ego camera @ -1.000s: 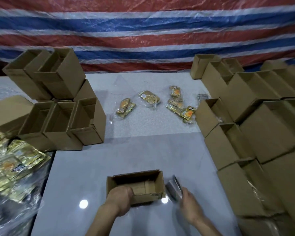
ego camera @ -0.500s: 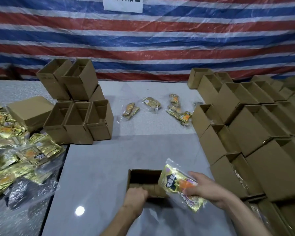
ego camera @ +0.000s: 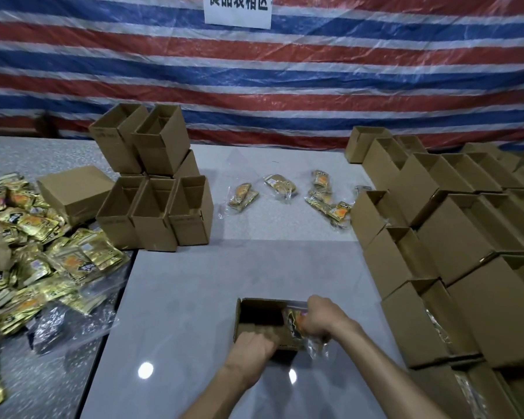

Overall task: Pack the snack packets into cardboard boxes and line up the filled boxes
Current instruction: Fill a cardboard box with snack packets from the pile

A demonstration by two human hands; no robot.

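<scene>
Gold foil crowds the far left: a heap of snack packets (ego camera: pixel 28 258), far too many to count, with one closed carton (ego camera: pixel 73 192) lying beside it. Next along is the stack of empty boxes (ego camera: pixel 152 213), five open mouths showing, three below and two on top, a sixth half hidden behind. Down on the near part of the grey table (ego camera: pixel 194 297), the left hand (ego camera: pixel 251 349) curls its fingers over the near wall of the one open box (ego camera: pixel 260 316), bracing it. That box looks light, stiff and likely to skid on the glossy top, so the wall is the place to hold. The right hand (ego camera: pixel 321 319) wraps its fingers round a single packet (ego camera: pixel 295 323), half into the box's right end, clear film trailing outside. Soft, light, slippery stuff, I'd say: grip the filled middle, not the film. Roughly six loose packets (ego camera: pixel 327 201) lie mid-table. On the right stand rows of boxes (ego camera: pixel 454 252), well over a dozen.
</scene>
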